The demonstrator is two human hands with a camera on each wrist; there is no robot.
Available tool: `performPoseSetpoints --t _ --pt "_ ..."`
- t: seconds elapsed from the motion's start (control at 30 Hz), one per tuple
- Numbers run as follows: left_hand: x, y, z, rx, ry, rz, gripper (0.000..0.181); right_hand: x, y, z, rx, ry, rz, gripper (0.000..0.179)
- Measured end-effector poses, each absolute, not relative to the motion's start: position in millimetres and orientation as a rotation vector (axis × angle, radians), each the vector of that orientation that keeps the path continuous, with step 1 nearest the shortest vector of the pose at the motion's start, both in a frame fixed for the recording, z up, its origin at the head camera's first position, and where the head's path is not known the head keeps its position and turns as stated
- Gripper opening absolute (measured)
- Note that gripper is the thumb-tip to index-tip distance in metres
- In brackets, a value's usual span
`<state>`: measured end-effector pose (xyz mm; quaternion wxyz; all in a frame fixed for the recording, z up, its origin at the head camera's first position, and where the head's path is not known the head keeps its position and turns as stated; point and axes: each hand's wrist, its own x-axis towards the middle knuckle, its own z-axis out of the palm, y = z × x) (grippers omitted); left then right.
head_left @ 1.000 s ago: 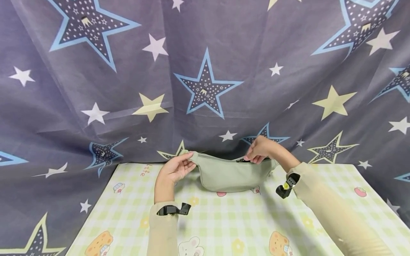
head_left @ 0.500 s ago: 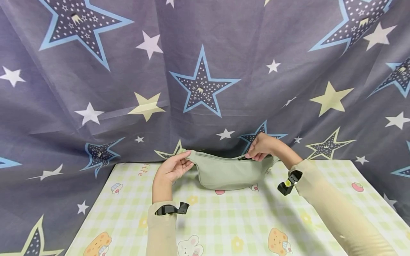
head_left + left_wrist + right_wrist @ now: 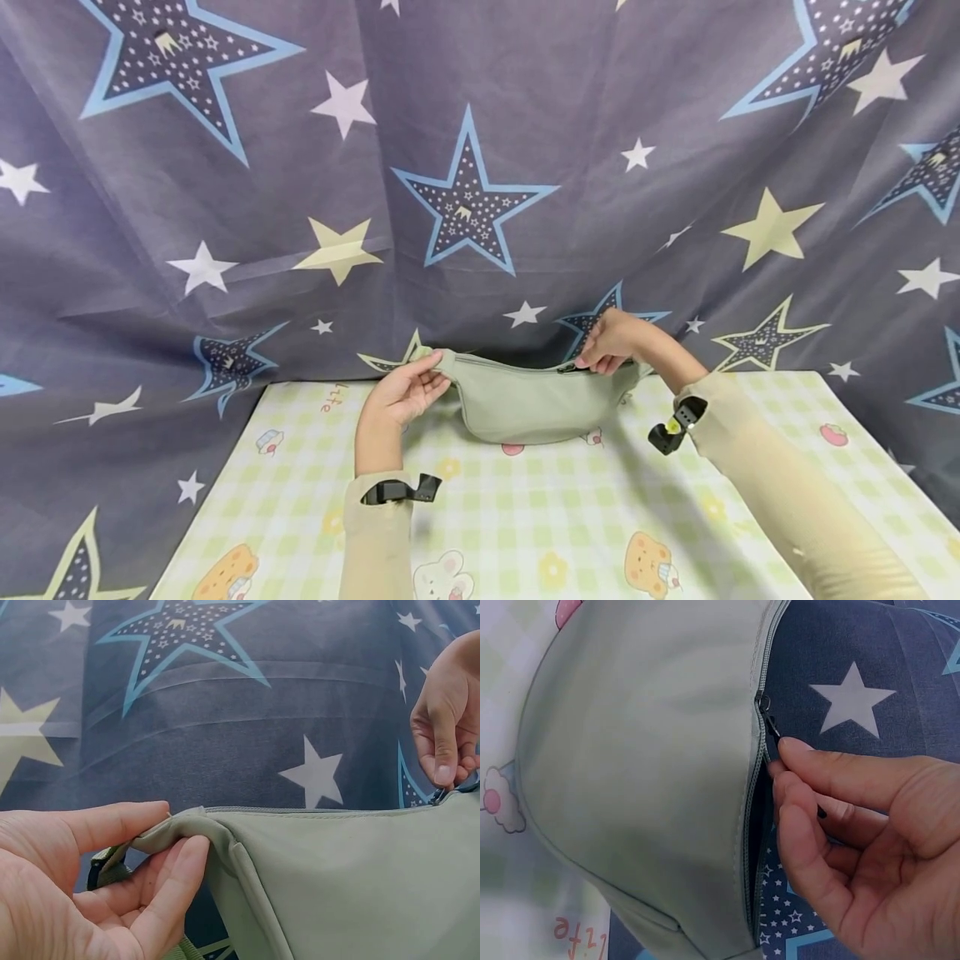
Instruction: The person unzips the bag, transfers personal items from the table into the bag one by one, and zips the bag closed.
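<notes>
A pale green waist bag [image 3: 540,404] is held up above the table's back edge, zip side up. My left hand [image 3: 405,392] pinches the bag's left end between thumb and fingers, near the strap [image 3: 112,864]. At the top edge my right hand [image 3: 611,340] pinches the black zip pull [image 3: 771,724] between thumb and fingertips. In the right wrist view the zip [image 3: 750,847] gapes between the slider and the bag's right end; its teeth are joined on the other side. The inside looks dark, with no contents visible.
A table covered with a green-checked cloth [image 3: 495,517], printed with cartoon figures, lies below the bag. Directly behind hangs a dark star-patterned curtain [image 3: 337,167]. Black bands [image 3: 397,490] sit on both wrists over beige sleeves.
The right hand and zip pull have shifted slightly rightward along the bag's top edge. My left hand keeps its hold on the left end. The head view has tilted and shifted slightly.
</notes>
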<state>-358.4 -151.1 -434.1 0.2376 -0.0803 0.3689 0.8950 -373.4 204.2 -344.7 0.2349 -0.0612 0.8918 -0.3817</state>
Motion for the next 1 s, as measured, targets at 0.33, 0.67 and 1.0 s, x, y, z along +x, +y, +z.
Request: performPoseSetpoints --t 0.33,0.67,1.0 --pt "-364.9 -146.9 -431.7 -0.310 0.957 2.501 0.023 -376.8 209.8 -344.1 -0.127 2.462 -1.042 0.019" --pt "-368.0 -139.6 -428.4 -0.347 1.008 2.526 0.034 -377.9 212.7 -343.6 -0.121 2.463 -1.055 0.020" --pt "-366.9 -135.6 -429.6 -0.400 1.054 2.560 0.035 -376.0 213.0 -343.7 -0.132 2.451 -1.072 0.019"
